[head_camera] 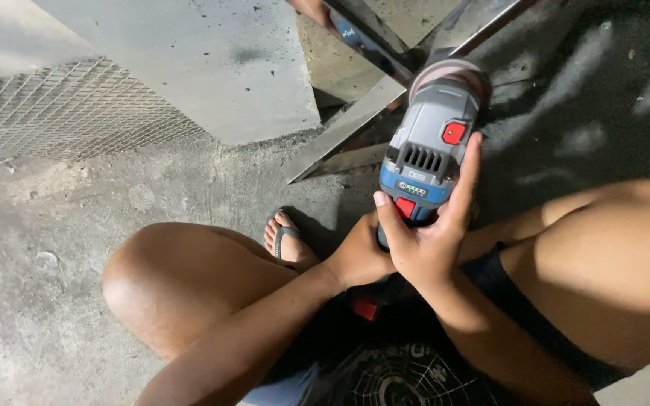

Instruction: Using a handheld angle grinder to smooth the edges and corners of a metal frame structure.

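A cordless angle grinder (432, 143), grey and blue with red buttons, points away from me, its round sanding disc (449, 74) resting on a shiny metal frame (355, 120) on the floor. My right hand (429, 225) wraps the grinder's body from the right, fingers stretched up its side, thumb near the lower red switch. Beneath it, my left hand (359, 252) grips the rear handle and is partly hidden by the right hand. I am squatting, with my knees either side of the tool.
Rough concrete floor (54, 225) all round. A grey slab (189, 68) and a sheet of wire mesh (69, 113) lie at upper left. My sandalled foot (286, 237) sits just left of the hands. Polished metal bars cross at the top.
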